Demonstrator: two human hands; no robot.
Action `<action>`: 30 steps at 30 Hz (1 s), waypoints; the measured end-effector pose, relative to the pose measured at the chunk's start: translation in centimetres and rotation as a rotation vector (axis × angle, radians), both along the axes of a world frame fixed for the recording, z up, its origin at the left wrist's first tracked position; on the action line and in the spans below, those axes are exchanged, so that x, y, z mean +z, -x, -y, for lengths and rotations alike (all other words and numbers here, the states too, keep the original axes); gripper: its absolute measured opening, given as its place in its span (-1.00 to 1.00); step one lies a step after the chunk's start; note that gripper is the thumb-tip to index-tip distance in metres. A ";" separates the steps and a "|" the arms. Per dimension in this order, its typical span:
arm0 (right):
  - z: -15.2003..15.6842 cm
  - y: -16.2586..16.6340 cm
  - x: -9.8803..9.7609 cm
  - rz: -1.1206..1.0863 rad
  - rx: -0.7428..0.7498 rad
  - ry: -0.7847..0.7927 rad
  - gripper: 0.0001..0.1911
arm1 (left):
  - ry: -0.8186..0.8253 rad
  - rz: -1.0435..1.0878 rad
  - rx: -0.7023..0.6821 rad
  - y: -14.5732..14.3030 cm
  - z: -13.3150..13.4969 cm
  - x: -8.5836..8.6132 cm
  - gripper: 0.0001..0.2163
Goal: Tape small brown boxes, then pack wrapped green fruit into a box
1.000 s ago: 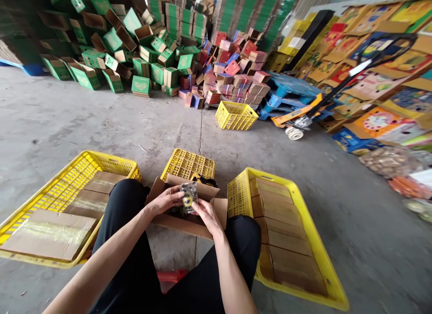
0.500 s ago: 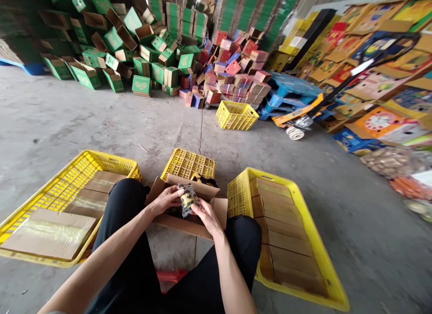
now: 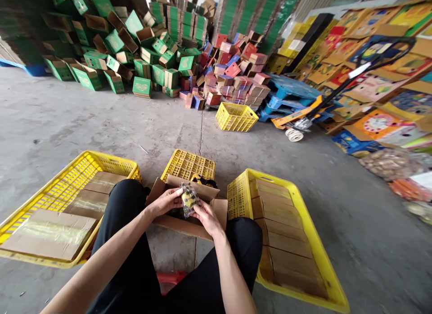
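The clear packet (image 3: 189,199) is above the open carton (image 3: 184,226), its opposite sides pinched by the fingers of the left hand (image 3: 168,200) and right hand (image 3: 207,217). It should be light, pliable and somewhat slippery; grip it at the edges. Compared with one second earlier, the packet is tilted differently; the carton is unmoved.

The light is soft, the edges smeared

Versus one second ago: clear packet (image 3: 189,199) between left hand (image 3: 168,201) and right hand (image 3: 206,217) is turned, presenting a broader face; more yellow shows through the film.
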State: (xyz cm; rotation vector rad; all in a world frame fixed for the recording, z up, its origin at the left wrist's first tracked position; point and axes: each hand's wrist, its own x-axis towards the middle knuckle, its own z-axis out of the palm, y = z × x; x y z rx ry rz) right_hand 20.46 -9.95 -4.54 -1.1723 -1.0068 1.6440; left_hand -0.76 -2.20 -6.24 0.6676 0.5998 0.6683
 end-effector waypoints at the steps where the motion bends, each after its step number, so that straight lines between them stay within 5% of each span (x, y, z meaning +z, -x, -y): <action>1: 0.0 0.1 0.0 -0.011 0.004 0.004 -0.44 | -0.006 0.013 -0.005 0.0 0.0 0.1 -0.48; 12: 0.3 -0.6 0.6 0.046 0.098 0.036 -0.35 | -0.082 0.050 0.015 -0.1 0.4 0.6 -0.45; 19: -0.1 -2.8 -0.3 0.982 -0.061 -0.080 -0.60 | 0.000 -0.083 0.026 0.1 0.4 -1.0 -0.43; 30: -1.5 0.2 -3.4 1.387 0.161 0.098 -0.53 | 0.011 -0.288 -0.005 -0.2 1.0 -1.3 -0.39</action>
